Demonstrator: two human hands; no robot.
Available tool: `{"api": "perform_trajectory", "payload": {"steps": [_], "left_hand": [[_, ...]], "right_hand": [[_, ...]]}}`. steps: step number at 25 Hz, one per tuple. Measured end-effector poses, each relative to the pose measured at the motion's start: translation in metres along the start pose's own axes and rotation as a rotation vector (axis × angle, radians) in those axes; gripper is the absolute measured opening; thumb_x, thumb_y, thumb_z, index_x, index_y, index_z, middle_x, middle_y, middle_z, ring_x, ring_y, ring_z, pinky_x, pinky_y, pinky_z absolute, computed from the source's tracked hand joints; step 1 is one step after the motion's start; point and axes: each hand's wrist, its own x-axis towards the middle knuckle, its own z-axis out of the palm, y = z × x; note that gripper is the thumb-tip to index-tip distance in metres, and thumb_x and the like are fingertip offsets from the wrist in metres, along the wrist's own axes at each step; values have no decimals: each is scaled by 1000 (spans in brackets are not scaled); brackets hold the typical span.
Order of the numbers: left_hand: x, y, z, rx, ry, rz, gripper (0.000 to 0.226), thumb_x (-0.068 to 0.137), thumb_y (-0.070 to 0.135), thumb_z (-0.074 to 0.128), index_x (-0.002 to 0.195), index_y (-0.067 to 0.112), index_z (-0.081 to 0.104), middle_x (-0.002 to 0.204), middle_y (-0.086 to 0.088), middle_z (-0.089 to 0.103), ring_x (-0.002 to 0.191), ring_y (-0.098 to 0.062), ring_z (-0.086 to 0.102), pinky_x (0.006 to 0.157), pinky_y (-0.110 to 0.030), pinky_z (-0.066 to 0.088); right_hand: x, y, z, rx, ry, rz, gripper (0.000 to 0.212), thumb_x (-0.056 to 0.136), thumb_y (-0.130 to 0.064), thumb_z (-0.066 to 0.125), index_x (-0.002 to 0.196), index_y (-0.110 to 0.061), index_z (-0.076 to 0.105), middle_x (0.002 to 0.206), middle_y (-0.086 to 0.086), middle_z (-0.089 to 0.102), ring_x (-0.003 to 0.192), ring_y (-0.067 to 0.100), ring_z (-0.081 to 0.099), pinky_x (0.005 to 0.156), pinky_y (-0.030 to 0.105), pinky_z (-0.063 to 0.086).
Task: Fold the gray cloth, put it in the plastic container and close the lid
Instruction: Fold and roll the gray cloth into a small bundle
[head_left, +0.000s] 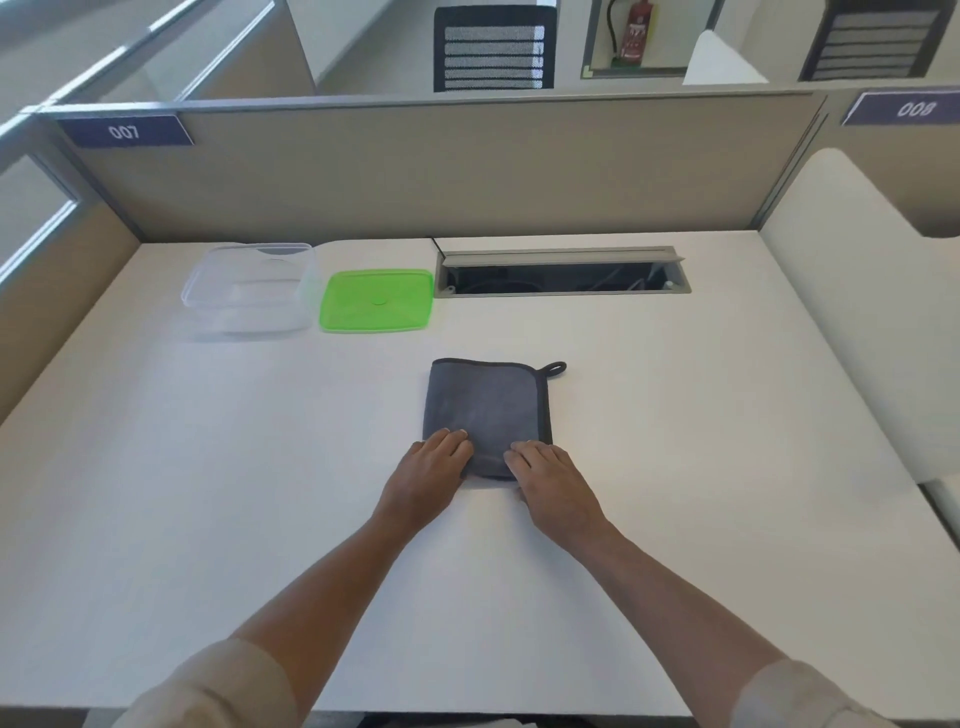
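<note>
The gray cloth (485, 408) lies folded into a narrow rectangle at the middle of the white desk, its hanging loop at the far right corner. My left hand (428, 480) grips the cloth's near left corner, and my right hand (553, 480) grips its near right corner. The near edge of the cloth is partly hidden under my fingers. The clear plastic container (249, 288) stands open and empty at the far left of the desk. Its green lid (376, 300) lies flat on the desk just to the right of it.
An open cable tray (563, 273) is sunk into the desk at the back, right of the lid. A beige partition (415, 166) walls off the far side. A white panel (857, 291) borders the desk's right side.
</note>
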Motion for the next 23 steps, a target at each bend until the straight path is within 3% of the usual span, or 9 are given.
{"api": "perform_trajectory", "payload": {"steps": [4,7,10,13,15,17,19,21,23], "left_hand": [[4,3,-14,-3,4,-9,7,90,15,64,91,13,58,89,-1,63,70,-22,60,49,-33,48],[7,0,-22,-29,-91,-97,8,94,22,55,98,15,54,84,0,63,66,-27,60,53,-35,47],[9,-7,-30,-39,-147,-122,10,94,25,49,100,18,50,88,2,67,69,-30,61,59,-38,50],[6,-15,-34,-108,-124,-101,21,90,34,54,106,21,51,100,4,68,86,-26,63,74,-37,52],[-2,-23,-33,-211,-129,-63,46,85,49,62,121,21,54,121,6,64,110,-20,59,93,-31,48],[-10,-32,-32,-286,-169,-62,78,78,70,62,138,23,48,146,7,50,137,-13,42,110,-29,34],[-14,-41,-27,-288,-217,-75,97,71,81,58,147,24,39,156,10,36,148,-10,24,116,-29,25],[-14,-47,-24,-255,-225,-67,91,73,68,67,148,25,39,157,10,34,149,-11,21,117,-30,24],[-10,-51,-23,-241,-175,-66,70,79,42,74,142,24,48,152,9,43,145,-13,31,114,-33,33]], "right_hand": [[4,1,-5,-18,25,-18,43,79,-4,68,121,-11,59,122,7,62,113,26,58,96,35,47],[10,3,-9,-69,81,-15,39,81,3,53,117,-10,59,119,7,62,109,27,57,94,36,47],[13,10,-13,-88,96,-12,42,77,5,37,108,-11,61,103,4,64,95,27,58,85,34,47],[14,16,-13,16,84,57,41,69,11,50,99,-13,64,86,2,65,78,27,60,72,33,49],[19,20,-16,90,61,133,40,69,8,52,100,-16,64,82,2,66,74,28,61,63,34,49],[24,24,-20,142,42,183,39,73,3,50,103,-20,61,84,0,66,75,26,60,60,35,48],[28,26,-23,204,25,222,36,75,0,50,102,-23,57,87,-4,65,76,23,56,61,34,47],[29,29,-24,280,12,260,36,76,0,51,102,-24,54,87,-4,63,75,20,52,62,34,45],[33,33,-23,376,9,288,34,77,-1,51,100,-26,51,84,-3,61,75,20,53,63,36,48]]}}
